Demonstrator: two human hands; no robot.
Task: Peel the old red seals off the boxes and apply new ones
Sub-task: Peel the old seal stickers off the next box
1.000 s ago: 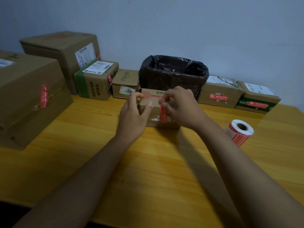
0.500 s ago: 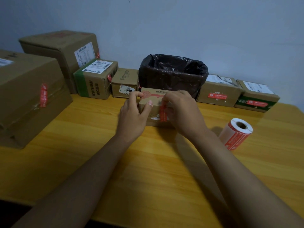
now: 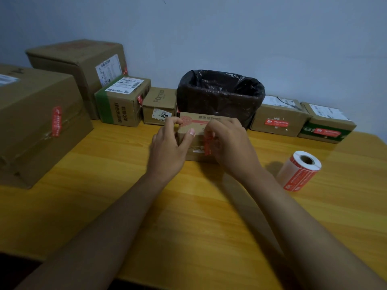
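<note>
A small brown cardboard box (image 3: 199, 124) with red print on top stands in the middle of the wooden table (image 3: 188, 206). My left hand (image 3: 169, 149) grips its left end, thumb on the front face. My right hand (image 3: 230, 145) pinches a red seal (image 3: 208, 143) that hangs down the box's front face; whether its lower end still sticks to the cardboard I cannot tell. A roll of red seals (image 3: 300, 170) lies on the table to the right of my right hand.
A bin lined with a black bag (image 3: 219, 95) stands right behind the small box. Cardboard boxes line the back wall: two with red seals at the right (image 3: 278, 118), (image 3: 326, 126), several at the left (image 3: 123, 101). A large sealed box (image 3: 37, 122) fills the left edge.
My right hand has shifted slightly down along the front face with the red seal. The left hand and the box have stayed put.
</note>
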